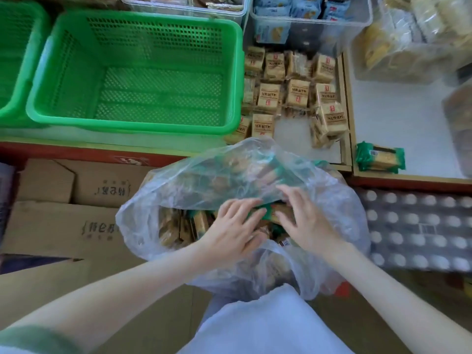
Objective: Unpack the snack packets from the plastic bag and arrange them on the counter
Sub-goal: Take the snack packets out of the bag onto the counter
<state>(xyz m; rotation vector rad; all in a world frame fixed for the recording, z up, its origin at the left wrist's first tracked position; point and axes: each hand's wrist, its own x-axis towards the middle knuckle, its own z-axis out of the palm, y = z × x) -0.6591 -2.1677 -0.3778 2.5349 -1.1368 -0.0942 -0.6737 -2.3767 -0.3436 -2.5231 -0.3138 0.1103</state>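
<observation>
Plastic bag [199,175]: cloudy film veils the packets inside [173,226]; colours show, print does not. Lower part of the bag is hidden behind a white garment [268,323].

Right grip [306,218]: fingertips run under a fold of film, so closure on a packet cannot be read.

Left grip [235,226]: palm side hidden against a green packet [258,213].

Tan packets [296,93] on the surface: print too small to read; nearest ones partly behind the bag's rim.

Far-left green basket [15,60]: cut by left edge.

Clear bins [311,29]: cut by top edge, contents smeared.

Cardboard boxes [63,226]: lettering blurred.

Wrapped pack of white caps [419,226]: blurred, cut by right edge.
</observation>
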